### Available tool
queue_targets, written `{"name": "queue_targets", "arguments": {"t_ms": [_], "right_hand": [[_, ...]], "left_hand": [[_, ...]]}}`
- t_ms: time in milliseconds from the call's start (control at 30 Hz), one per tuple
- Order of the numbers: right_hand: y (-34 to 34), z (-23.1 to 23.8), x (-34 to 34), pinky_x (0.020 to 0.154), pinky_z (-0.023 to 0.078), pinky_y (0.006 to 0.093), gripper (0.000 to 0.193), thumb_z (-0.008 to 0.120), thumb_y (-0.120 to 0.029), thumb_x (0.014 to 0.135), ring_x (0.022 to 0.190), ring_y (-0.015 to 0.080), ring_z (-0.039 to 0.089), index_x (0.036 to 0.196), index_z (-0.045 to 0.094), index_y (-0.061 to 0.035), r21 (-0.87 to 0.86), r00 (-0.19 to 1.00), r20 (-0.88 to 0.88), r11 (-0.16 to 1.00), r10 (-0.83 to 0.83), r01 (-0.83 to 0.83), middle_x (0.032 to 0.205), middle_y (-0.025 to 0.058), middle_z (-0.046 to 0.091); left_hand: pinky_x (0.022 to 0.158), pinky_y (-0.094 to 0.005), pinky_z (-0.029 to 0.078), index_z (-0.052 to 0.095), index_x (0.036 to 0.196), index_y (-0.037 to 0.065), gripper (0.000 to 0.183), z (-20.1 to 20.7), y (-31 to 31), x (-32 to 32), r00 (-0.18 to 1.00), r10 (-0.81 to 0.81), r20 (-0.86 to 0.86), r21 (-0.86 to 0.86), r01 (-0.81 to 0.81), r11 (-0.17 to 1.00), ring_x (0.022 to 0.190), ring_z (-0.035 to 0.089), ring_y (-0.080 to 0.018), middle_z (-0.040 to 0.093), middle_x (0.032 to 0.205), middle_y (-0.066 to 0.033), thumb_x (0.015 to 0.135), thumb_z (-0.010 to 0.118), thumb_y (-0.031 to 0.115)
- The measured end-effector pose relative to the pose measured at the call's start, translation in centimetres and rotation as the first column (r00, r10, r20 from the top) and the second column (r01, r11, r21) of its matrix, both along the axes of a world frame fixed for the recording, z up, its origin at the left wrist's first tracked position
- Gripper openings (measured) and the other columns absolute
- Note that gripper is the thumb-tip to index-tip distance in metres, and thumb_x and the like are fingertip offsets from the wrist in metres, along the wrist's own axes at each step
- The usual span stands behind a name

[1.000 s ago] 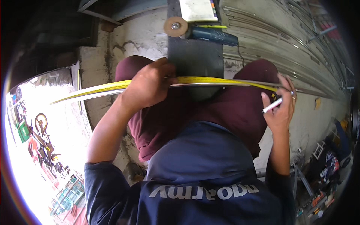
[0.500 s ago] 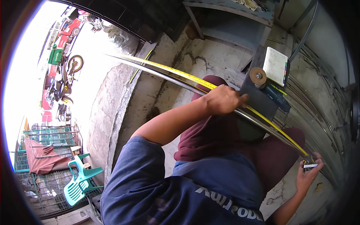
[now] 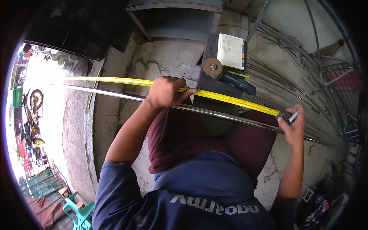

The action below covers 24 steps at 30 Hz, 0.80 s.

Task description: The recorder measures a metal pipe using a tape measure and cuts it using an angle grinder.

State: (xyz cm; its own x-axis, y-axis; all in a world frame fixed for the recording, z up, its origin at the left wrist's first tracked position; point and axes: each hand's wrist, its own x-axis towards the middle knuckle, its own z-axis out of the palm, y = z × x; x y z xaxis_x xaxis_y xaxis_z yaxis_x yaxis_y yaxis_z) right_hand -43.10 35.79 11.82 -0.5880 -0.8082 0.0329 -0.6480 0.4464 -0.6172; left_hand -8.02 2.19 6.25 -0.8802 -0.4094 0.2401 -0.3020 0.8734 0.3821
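Holding a long, thin, yellow measuring tape (image 3: 237,101) in the left hand (image 3: 168,92), with the grip pinched on the strip and the thumb pointing right along it. Holding a small, dark tape case (image 3: 284,115) at the right end of the strip in the right hand (image 3: 292,127), with the grip closed on it and on a slim white marker pen (image 3: 293,117) too. Running the tape from the case, past the left hand and far out to the left, into the bright light

Having a long, round, shiny silver metal pipe (image 3: 230,116) across the lap, over dark red trousers (image 3: 168,143). Lying closer to the tummy than the tape, and under the left wrist. Can't make out any touch between the right hand and the pipe

Facing a narrow, flat, dark tabletop (image 3: 206,85). Finding on it a dark blue grinder (image 3: 237,83) with a round brown disc (image 3: 212,67), an open white paper notebook (image 3: 230,51) with coloured tabs, and, just beside the grinder, a thin yellow-green pen (image 3: 238,74). Seeing many long, thin metal bars (image 3: 276,82) off to the right, and a light green plastic chair (image 3: 80,212) low on the left
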Motion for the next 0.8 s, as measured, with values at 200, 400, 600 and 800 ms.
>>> {"name": "queue_targets", "arguments": {"t_ms": [200,400,600,800], "right_hand": [[-11.9,0.8,6.9,0.079,0.056,0.0447,0.069,0.094,-0.038,0.074,0.085,0.0321,0.069,0.108,0.045,-0.0048,0.095,0.984,0.162,0.991,0.073,-0.090,0.094,0.0163,0.067],[-9.2,-0.6,-2.7,0.075,0.052,0.0391,0.062,0.093,-0.033,0.073,0.078,0.0237,0.059,0.104,0.047,-0.0043,0.124,0.999,-0.035,0.992,-0.016,0.021,0.084,0.0111,0.059],[-10.6,-1.8,-2.7,0.074,0.051,0.0377,0.066,0.095,-0.036,0.072,0.076,0.0220,0.057,0.104,0.048,-0.0031,0.120,0.999,0.007,0.991,0.054,-0.055,0.082,0.0087,0.056],[-16.9,-2.1,2.9,0.073,0.053,0.0414,0.073,0.096,-0.042,0.071,0.076,0.0272,0.061,0.107,0.048,-0.0002,0.195,0.992,-0.008,0.974,0.123,-0.119,0.084,0.0170,0.063]], "left_hand": [[0.062,-0.0477,0.056,0.064,0.100,0.005,0.028,0.6,4.4,-10.5,0.959,-0.273,-0.073,-0.114,0.264,0.958,0.071,0.071,-0.0375,0.069,0.079,-0.0163,0.099,0.071,0.032],[0.074,-0.0531,0.056,0.069,0.098,0.006,0.029,1.0,-4.1,-5.5,0.946,-0.011,0.325,0.120,-0.030,0.992,0.084,0.070,-0.0440,0.072,0.087,-0.0209,0.102,0.066,0.034],[0.080,-0.0541,0.053,0.071,0.099,0.004,0.022,-1.8,-6.4,-4.3,0.964,0.019,0.266,0.282,-0.096,0.955,0.086,0.068,-0.0451,0.070,0.086,-0.0244,0.104,0.062,0.023],[0.094,-0.0464,0.054,0.071,0.113,0.002,0.022,2.3,2.5,-11.6,0.938,-0.176,-0.297,0.164,0.232,0.959,0.107,0.066,-0.0373,0.070,0.107,-0.0162,0.091,0.067,0.002]]}}
